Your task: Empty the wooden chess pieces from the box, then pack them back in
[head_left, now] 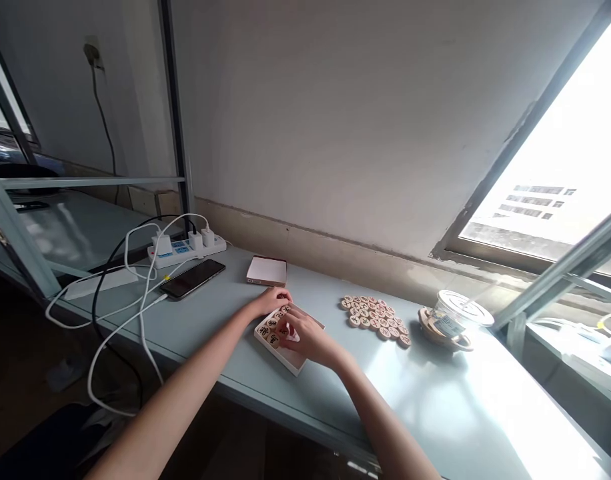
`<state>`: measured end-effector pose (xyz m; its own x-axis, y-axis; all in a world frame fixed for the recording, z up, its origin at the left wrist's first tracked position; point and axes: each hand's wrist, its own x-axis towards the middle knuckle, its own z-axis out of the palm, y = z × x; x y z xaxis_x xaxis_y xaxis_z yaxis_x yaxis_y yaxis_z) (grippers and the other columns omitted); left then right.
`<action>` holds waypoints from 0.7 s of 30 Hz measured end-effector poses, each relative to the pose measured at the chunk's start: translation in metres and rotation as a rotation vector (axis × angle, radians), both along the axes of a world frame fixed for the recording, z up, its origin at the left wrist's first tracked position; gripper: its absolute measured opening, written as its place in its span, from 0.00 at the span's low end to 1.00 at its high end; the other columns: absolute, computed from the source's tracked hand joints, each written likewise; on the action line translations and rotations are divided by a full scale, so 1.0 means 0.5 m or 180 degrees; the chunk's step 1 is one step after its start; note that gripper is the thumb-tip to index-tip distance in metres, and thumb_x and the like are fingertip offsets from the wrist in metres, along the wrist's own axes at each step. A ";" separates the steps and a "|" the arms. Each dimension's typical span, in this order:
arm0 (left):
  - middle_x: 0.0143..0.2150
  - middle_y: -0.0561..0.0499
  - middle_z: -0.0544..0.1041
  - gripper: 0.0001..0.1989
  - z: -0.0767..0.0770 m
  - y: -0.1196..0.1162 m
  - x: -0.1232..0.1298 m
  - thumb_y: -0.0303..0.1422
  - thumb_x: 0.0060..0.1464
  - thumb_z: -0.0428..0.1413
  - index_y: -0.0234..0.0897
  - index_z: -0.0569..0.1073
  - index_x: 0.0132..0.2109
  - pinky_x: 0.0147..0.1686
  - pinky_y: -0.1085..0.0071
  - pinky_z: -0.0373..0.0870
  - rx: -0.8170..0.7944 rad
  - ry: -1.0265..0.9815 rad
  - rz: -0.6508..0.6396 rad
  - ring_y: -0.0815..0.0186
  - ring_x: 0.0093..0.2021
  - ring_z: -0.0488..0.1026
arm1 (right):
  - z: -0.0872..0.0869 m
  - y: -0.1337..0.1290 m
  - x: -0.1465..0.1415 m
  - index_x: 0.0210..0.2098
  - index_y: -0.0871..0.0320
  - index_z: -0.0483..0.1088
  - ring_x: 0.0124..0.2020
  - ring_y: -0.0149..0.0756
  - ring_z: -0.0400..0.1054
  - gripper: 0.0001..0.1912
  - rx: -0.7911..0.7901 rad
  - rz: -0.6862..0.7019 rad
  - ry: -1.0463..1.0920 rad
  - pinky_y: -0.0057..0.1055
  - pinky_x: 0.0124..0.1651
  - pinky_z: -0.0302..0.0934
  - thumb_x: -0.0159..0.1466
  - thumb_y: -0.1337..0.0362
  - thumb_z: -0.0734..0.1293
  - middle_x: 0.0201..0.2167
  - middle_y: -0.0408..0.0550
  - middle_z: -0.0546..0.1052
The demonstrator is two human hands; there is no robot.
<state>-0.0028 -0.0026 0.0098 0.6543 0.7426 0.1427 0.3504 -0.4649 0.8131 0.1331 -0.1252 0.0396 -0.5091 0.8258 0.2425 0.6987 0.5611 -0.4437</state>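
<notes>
Evidently both hands are at work around a shallow white box (296, 362) near the front edge of the pale blue-grey desk (330, 393). Round wooden xiangqi pieces (264, 331), marked with black characters, lie in rows in its left part. The right hand (309, 339) reaches down over them, fingers bent and thumb set apart from the forefinger — whether a piece is pinched there, I cannot tell. The left hand (272, 301) is at the box's far left side, fingers bent together towards the rim; their tips are too hidden to judge the grip.

Behind the box sits a shallow box lid (267, 271), hollow side up. To the right, more xiangqi discs (374, 317) lie flat in a close cluster, near a clear-lidded plastic cup (448, 325). Leftward are a smartphone (193, 279) and a power strip (183, 252) bearing 3 white adapters (195, 241) — cables loop beside them.
</notes>
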 end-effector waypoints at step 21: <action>0.32 0.49 0.72 0.09 -0.002 -0.001 -0.005 0.36 0.44 0.51 0.35 0.71 0.30 0.30 0.73 0.65 -0.0185 -0.0103 -0.0095 0.64 0.33 0.70 | 0.015 0.037 0.113 0.41 0.54 0.69 0.40 0.34 0.66 0.09 0.0363 -0.1149 0.0237 0.31 0.43 0.56 0.61 0.63 0.62 0.41 0.45 0.74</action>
<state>-0.0053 -0.0029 0.0087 0.6722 0.7304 0.1214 0.3100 -0.4265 0.8497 0.1897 -0.1068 0.0472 -0.1682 0.9142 0.3687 0.8285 0.3337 -0.4497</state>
